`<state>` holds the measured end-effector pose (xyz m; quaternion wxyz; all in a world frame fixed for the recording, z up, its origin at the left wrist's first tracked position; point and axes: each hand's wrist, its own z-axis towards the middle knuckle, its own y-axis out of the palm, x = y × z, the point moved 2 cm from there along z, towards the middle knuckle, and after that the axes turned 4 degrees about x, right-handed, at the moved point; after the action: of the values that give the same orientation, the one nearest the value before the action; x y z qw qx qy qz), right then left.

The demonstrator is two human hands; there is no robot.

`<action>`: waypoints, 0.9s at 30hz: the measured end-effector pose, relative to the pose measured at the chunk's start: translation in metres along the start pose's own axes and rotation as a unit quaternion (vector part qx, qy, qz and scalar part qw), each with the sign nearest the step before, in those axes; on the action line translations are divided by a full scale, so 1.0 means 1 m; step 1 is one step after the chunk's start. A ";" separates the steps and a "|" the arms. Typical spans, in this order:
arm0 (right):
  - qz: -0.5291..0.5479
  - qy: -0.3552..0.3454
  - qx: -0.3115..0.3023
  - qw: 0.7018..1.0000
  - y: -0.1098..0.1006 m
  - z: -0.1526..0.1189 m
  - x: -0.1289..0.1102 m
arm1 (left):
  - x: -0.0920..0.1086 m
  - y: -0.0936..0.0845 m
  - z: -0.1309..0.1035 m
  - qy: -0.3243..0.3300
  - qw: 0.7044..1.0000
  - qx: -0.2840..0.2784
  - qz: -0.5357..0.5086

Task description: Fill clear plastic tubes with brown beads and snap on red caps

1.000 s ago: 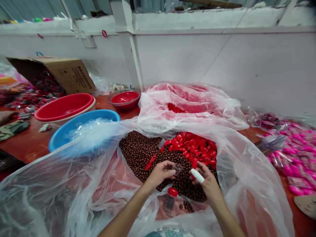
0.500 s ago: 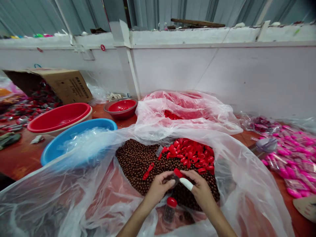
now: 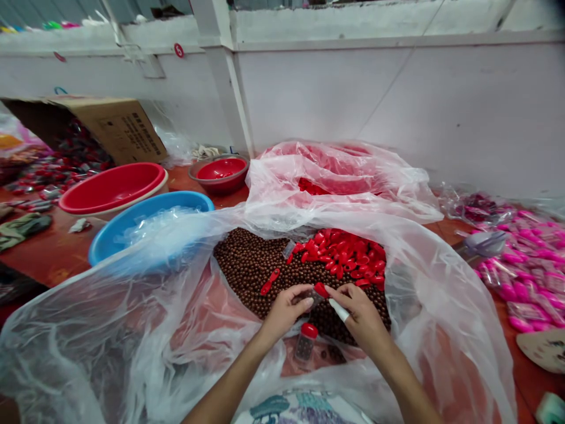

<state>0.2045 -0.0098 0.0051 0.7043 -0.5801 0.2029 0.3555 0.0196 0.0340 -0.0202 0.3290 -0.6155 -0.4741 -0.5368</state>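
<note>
My left hand (image 3: 286, 311) pinches a small clear plastic bottle (image 3: 316, 299), mostly hidden by the fingers. At its mouth is a red cap (image 3: 321, 289), gripped by the fingertips of my right hand (image 3: 362, 315). White wrapping (image 3: 339, 310) covers one finger of that hand. Both hands are over a heap of small brown balls (image 3: 251, 256). Red plastic caps (image 3: 346, 252) lie piled on the heap's far right, and a red spoon-shaped piece (image 3: 270, 282) rests to the left. Nearer my body, a second clear bottle (image 3: 304, 350) with a red cap holds dark balls.
A translucent plastic sheet (image 3: 445, 294) surrounds the heap. On the left are a blue basin (image 3: 101, 244), red basins (image 3: 70, 203) and a tipped cardboard box (image 3: 128, 132). Pink packets (image 3: 534, 265) lie at right, and a plastic-covered red pile (image 3: 344, 176) sits behind.
The view has tilted downward, so the scene sits higher and printed cloth shows at the bottom. Both hands stay together at the bottle and red cap.
</note>
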 end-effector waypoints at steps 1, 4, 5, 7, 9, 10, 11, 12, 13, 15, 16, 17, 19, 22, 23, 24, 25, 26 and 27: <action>-0.020 -0.015 0.000 1.000 -0.001 -0.001 0.000 | 0.000 0.000 -0.001 0.003 1.000 0.001 0.002; -0.015 -0.040 0.003 0.999 0.000 -0.003 -0.002 | -0.002 -0.001 -0.002 0.019 1.000 0.004 0.006; 0.009 -0.035 0.005 0.999 0.002 -0.004 -0.003 | -0.003 -0.001 -0.002 0.018 1.000 0.006 0.003; 0.073 -0.005 0.016 0.997 0.009 -0.006 -0.003 | -0.006 0.000 -0.003 0.003 1.000 0.008 -0.013; 0.136 0.042 0.046 0.989 0.017 -0.008 -0.003 | -0.007 0.002 -0.003 -0.018 0.999 0.008 -0.034; 0.162 0.065 0.067 0.982 0.021 -0.009 -0.003 | -0.007 0.003 -0.003 -0.026 0.999 0.007 -0.045; 0.182 0.085 0.089 0.976 0.024 -0.010 -0.004 | -0.007 0.004 -0.004 -0.033 0.998 0.007 -0.056; 0.196 0.101 0.109 0.969 0.026 -0.011 -0.004 | -0.007 0.005 -0.004 -0.039 0.997 0.006 -0.067; 0.206 0.113 0.125 0.964 0.028 -0.012 -0.005 | -0.006 0.006 -0.005 -0.043 0.996 0.005 -0.076; 0.216 0.122 0.142 0.958 0.027 -0.012 -0.006 | -0.005 0.007 -0.006 -0.047 0.995 0.005 -0.087; 0.216 0.119 0.138 0.959 0.026 -0.012 -0.007 | -0.004 0.006 -0.006 -0.045 0.995 0.009 -0.085; 0.213 0.112 0.126 0.962 0.024 -0.011 -0.007 | -0.004 0.006 -0.007 -0.043 0.996 0.013 -0.079; 0.202 0.085 0.087 0.972 0.020 -0.009 -0.007 | -0.001 0.004 -0.007 -0.036 0.997 0.024 -0.061; 0.180 0.041 0.056 0.981 0.018 -0.007 -0.005 | 0.001 0.003 -0.008 -0.038 0.997 0.025 -0.065; 0.173 0.031 0.059 0.983 0.018 -0.007 -0.004 | 0.000 0.004 -0.008 -0.044 0.996 0.022 -0.078; 0.166 0.025 0.066 0.984 0.020 -0.007 -0.003 | 0.000 0.005 -0.009 -0.052 0.994 0.022 -0.095; 0.161 0.023 0.076 0.984 0.022 -0.008 -0.003 | -0.001 0.007 -0.010 -0.062 0.992 0.024 -0.110; 0.161 0.026 0.087 0.983 0.025 -0.009 -0.002 | -0.003 0.008 -0.010 -0.071 0.989 0.028 -0.123; 0.165 0.034 0.099 0.981 0.028 -0.010 -0.002 | -0.005 0.010 -0.011 -0.077 0.988 0.032 -0.133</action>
<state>0.1837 -0.0176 -0.0144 0.6825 -0.4776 0.3540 0.4251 0.0249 0.0195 -0.0216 0.2369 -0.5760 -0.5927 -0.5107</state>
